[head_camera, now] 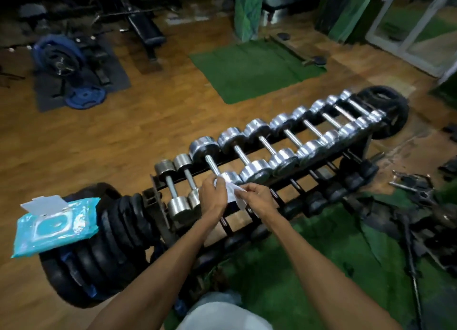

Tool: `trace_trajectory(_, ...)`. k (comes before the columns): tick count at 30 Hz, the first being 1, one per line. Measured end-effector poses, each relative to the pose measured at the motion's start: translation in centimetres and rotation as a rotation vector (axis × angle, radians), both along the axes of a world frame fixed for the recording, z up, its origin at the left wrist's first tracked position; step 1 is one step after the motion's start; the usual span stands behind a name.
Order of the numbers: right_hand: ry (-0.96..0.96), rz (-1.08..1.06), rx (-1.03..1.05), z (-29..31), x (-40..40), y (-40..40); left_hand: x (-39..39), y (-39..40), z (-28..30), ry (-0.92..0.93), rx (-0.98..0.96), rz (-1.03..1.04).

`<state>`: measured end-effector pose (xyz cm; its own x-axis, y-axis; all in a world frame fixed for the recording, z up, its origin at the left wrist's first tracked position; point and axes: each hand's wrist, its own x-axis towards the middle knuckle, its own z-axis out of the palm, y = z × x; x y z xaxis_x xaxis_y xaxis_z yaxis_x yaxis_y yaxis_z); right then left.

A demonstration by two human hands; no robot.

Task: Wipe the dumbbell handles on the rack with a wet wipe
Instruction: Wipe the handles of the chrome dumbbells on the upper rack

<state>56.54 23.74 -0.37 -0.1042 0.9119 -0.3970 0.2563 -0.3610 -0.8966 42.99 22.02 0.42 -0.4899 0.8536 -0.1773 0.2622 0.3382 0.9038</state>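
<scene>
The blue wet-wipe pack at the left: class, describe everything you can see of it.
The blue soft-plastic wet-wipe pack lies flat, slightly tilted, on top of the row of black weight plates at the left end of the dumbbell rack. Its face is glossy turquoise with a rounded oval dispensing opening outlined in white. The white reseal flap is peeled back and stands open at the far edge. Neither hand touches it; any printed text is too blurred to read.

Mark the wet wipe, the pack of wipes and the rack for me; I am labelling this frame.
wet wipe (235, 193), head view, white sheet between both hands.
pack of wipes (55, 227), head view, blue top face.
rack (158, 182), head view, black left end rail.
</scene>
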Motion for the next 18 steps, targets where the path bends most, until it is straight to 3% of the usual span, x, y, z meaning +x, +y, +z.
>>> trace_trajectory(4,0.053,0.123,0.006,0.0,-3.9,4.7,-3.4,3.2,0.1,0.001,0.016,0.141)
trace_trajectory(10,-0.038,0.372,0.054,-0.3,-10.4,7.9,-8.7,2.2,0.7,-0.053,-0.043,0.429)
trace_trajectory(18,0.010,0.503,-0.102,-1.9,-16.9,10.9,-10.8,1.3,-0.6,-0.017,-0.073,0.520)
